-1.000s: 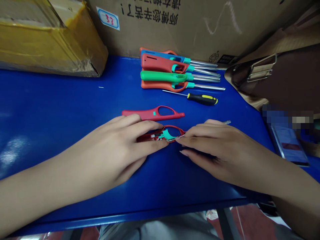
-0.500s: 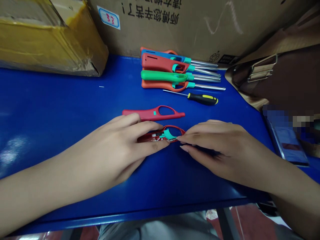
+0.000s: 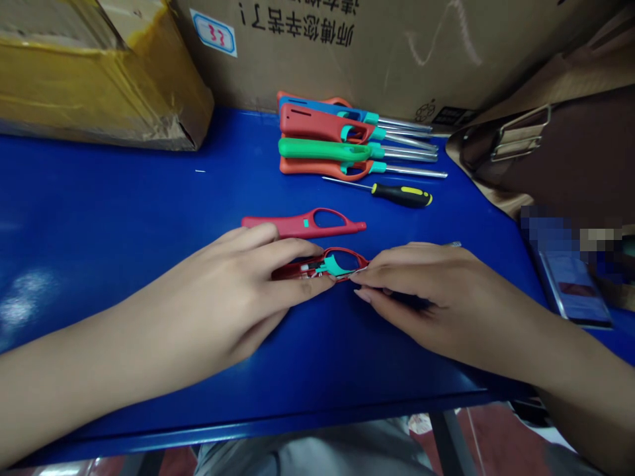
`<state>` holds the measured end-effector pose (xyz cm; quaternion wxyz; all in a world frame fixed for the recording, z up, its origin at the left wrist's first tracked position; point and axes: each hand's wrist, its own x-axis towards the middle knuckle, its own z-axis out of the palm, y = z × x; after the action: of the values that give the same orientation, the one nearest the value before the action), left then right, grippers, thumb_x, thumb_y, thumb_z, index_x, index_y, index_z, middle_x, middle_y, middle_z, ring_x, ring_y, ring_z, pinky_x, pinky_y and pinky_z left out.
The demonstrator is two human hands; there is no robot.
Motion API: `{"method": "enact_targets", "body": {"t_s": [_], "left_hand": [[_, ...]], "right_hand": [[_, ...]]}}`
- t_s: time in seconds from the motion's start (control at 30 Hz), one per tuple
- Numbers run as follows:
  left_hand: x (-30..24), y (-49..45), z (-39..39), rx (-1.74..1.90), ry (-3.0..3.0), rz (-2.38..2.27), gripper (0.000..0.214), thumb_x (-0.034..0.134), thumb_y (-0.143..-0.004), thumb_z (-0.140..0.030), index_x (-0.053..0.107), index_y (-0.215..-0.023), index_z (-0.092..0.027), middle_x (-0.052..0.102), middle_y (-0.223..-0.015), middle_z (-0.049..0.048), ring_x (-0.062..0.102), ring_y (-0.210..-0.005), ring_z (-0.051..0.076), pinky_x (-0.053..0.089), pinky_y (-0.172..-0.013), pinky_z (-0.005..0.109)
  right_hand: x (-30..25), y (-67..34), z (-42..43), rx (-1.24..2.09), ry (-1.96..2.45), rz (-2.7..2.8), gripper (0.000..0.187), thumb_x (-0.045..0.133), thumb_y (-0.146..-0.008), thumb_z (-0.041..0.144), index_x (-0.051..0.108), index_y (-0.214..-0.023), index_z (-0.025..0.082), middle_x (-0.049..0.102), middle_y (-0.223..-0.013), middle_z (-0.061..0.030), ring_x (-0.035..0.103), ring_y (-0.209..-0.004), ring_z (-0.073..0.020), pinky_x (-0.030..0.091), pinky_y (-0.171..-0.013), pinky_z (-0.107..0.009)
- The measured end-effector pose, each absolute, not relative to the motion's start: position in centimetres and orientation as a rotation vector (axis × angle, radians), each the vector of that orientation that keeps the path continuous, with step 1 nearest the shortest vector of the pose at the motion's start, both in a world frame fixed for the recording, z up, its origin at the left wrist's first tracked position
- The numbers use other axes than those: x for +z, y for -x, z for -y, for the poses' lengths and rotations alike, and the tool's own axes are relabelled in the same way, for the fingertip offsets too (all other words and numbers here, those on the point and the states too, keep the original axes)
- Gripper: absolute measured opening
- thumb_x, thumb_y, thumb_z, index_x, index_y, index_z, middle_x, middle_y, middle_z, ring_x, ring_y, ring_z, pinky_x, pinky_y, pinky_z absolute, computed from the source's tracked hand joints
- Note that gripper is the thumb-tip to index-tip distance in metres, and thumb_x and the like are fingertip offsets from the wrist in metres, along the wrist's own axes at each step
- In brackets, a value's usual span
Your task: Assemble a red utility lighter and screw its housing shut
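An opened red lighter shell half (image 3: 288, 272) lies on the blue table, a teal trigger (image 3: 333, 266) and small dark and white parts inside it. My left hand (image 3: 243, 284) is closed on this half, fingers along both its sides. At its front end, my right hand (image 3: 436, 281) pinches with thumb and fingertips; a silvery end of what looks like a metal tube (image 3: 455, 244) shows beyond its knuckles, the remainder hidden by the hand. Just behind my left fingers rests the other red shell half (image 3: 292, 227), outer side up.
Several assembled lighters (image 3: 325, 151) with metal tubes lie stacked at the back. Before them is a black-and-yellow screwdriver (image 3: 401, 195). A tiny pin (image 3: 200, 171) lies at left. Cardboard boxes (image 3: 297, 66) line the rear; a phone (image 3: 575, 284) is at right.
My right hand has shifted slightly at the shell's front end, and the silvery end beyond its knuckles shows more. My left hand keeps its hold on the shell half.
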<state>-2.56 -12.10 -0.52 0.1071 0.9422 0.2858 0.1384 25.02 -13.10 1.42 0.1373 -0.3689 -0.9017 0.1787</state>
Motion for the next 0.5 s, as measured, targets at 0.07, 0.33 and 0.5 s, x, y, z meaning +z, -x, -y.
{"method": "enact_targets", "body": {"t_s": [0.07, 0.33, 0.5], "left_hand": [[-0.54, 2.52, 12.11, 0.409, -2.778, -0.836, 0.043, 0.049, -0.105, -0.019, 0.066, -0.141, -0.036, 0.062, -0.149, 0.0043, 0.059, -0.129, 0.031, 0.056, -0.103, 0.050], [-0.65, 2.65, 12.05, 0.386, -2.807, -0.833, 0.042, 0.048, -0.106, -0.021, 0.066, -0.141, -0.034, 0.062, -0.148, 0.0051, 0.058, -0.127, 0.031, 0.055, -0.101, 0.049], [-0.62, 2.69, 12.10, 0.380, -2.814, -0.826, 0.043, 0.047, -0.106, -0.021, 0.064, -0.143, -0.034, 0.062, -0.147, 0.0053, 0.058, -0.125, 0.031, 0.055, -0.100, 0.050]], "right_hand": [[1.46, -25.05, 13.14, 0.506, 1.041, 2.608, 0.014, 0.063, -0.102, 0.021, 0.077, -0.100, 0.020, 0.080, -0.098, -0.0011, 0.074, -0.087, -0.0152, 0.051, -0.078, -0.030], [1.48, -25.06, 13.12, 0.451, 1.010, 2.627, 0.016, 0.062, -0.103, 0.022, 0.077, -0.106, 0.018, 0.080, -0.098, -0.0020, 0.073, -0.087, -0.0168, 0.050, -0.079, -0.033], [1.41, -25.03, 13.11, 0.456, 1.026, 2.637, 0.016, 0.062, -0.103, 0.022, 0.077, -0.106, 0.019, 0.080, -0.099, -0.0021, 0.074, -0.087, -0.0170, 0.050, -0.077, -0.033]]}}
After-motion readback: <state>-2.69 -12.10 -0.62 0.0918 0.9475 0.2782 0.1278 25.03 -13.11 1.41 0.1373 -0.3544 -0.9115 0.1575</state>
